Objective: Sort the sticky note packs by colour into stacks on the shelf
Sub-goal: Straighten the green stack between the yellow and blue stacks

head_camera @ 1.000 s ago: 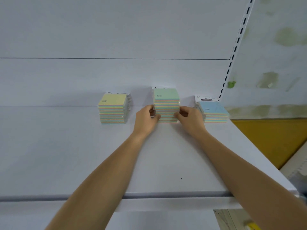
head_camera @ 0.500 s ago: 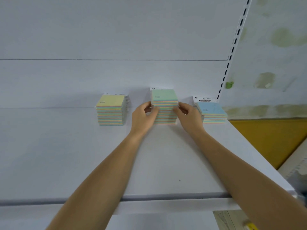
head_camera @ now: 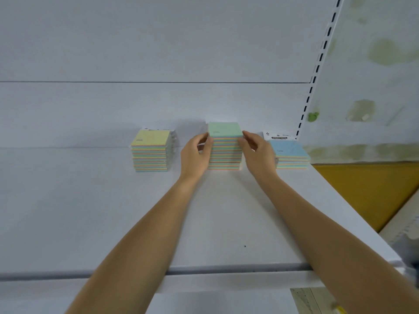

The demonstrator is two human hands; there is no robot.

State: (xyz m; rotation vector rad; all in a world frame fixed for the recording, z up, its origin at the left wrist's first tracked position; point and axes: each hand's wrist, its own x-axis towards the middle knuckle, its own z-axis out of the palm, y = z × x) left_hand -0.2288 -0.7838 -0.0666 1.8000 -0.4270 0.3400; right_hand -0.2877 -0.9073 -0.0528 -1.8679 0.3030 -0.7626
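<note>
The head view is the only 1, and it looks forward and down onto a white shelf point(head_camera: 90, 211) with a white back panel behind it.

3 stacks of sticky note packs stand in a row near the back panel, a little above the centre of the frame. The yellow-topped stack point(head_camera: 151, 150) is left of centre and stands alone, with no hand on it. The green-topped stack point(head_camera: 225, 146) is in the centre and is the tallest of the 3. The blue-topped stack point(head_camera: 291, 155) is right of centre, lower than the other 2, with a white header card showing behind it. The sides of all 3 stacks show thin bands of several colours.

Both bare forearms reach in from the bottom of the frame towards the centre stack. The left hand point(head_camera: 196, 156) is at the left side of the green-topped stack, its fingers curled and pressed against the upper packs. The right hand point(head_camera: 257, 152) is at the right side of the same stack, its fingertips touching the top pack near the upper corner, and the thumb lower on the side. So the 2 hands clasp this stack between them, and it rests on the shelf.

At the right of the frame a slotted upright point(head_camera: 317, 69) runs upward, beside a stained wall point(head_camera: 374, 87). Lower right shows a yellow-brown panel point(head_camera: 371, 189).
</note>
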